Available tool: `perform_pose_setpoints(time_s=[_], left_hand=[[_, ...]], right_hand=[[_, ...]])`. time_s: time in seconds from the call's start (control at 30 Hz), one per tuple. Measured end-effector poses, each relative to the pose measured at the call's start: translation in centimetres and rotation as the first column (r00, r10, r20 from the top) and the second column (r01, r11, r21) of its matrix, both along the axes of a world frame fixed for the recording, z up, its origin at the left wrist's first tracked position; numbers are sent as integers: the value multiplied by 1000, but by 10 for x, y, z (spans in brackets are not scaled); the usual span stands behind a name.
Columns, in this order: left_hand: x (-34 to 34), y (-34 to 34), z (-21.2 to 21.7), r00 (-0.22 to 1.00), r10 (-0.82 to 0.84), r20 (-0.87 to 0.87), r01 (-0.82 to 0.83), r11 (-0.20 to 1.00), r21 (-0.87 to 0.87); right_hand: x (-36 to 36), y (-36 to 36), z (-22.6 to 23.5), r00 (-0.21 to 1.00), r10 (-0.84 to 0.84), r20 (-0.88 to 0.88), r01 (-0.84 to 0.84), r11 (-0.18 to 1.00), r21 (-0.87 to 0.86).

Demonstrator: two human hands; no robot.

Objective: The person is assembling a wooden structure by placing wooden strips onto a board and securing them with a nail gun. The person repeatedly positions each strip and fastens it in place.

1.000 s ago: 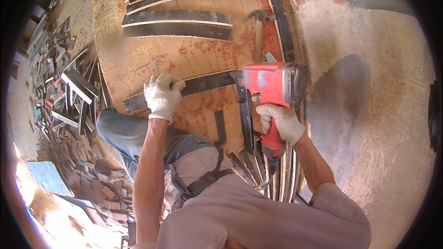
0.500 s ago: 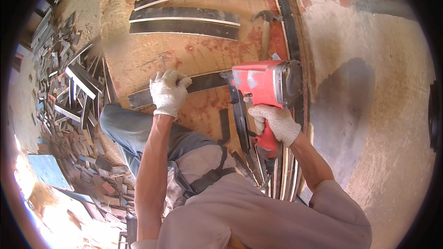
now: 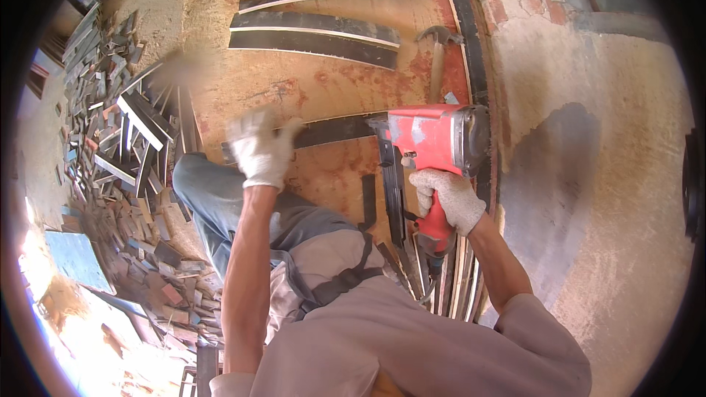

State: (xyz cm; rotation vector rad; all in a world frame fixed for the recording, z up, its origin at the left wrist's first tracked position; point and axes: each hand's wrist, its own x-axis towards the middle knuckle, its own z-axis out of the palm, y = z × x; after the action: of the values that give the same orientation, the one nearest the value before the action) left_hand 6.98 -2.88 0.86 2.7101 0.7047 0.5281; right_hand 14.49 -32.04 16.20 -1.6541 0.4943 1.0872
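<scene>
My right hand (image 3: 452,198), in a pale knit glove, is wrapped round the handle of a red pneumatic nail gun (image 3: 426,136). The gun's nose rests at or just above the right end of a dark wooden strip (image 3: 334,131); exact contact is hard to make out. Over the strip's left part is my left hand (image 3: 259,151), gloved too and smeared by motion. Its thumb stands away from the fingers, and nothing shows in it. The nail gun's black magazine (image 3: 395,195) points down toward my lap.
Several dark strips (image 3: 316,26) lie across the far part of the wooden board (image 3: 250,81). A claw hammer (image 3: 438,59) rests at the board's right side, beside a long dark edge piece (image 3: 471,44). Wood offcuts (image 3: 154,242) are heaped at the left. Long strips (image 3: 460,272) lie by my right forearm.
My left hand has loosened from a closed shape, its thumb now out, and blurs with motion. The whole view has shifted slightly; the right hand still grips the nail gun at the strip's end.
</scene>
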Motion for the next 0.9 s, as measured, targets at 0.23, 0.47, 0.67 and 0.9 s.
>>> perform_pose_setpoints(time_s=[0.23,0.47,0.67,0.9], left_hand=[[-41,81,-15,710,208,-673,-516,804,-296],[-40,7,-14,786,378,-489,-337,-402,-851],[-38,-27,-21,761,351,-546,-313,-538,-783],[-37,-28,-20,758,355,-547,-322,-526,-787]], right_hand=[[-2,-10,-12,1000,18,-11,-18,1000,22],[-15,-13,-3,1000,-2,16,2,1000,-9],[-29,-5,-4,975,222,29,-220,974,-60],[-32,12,-14,937,346,42,-340,935,-103]])
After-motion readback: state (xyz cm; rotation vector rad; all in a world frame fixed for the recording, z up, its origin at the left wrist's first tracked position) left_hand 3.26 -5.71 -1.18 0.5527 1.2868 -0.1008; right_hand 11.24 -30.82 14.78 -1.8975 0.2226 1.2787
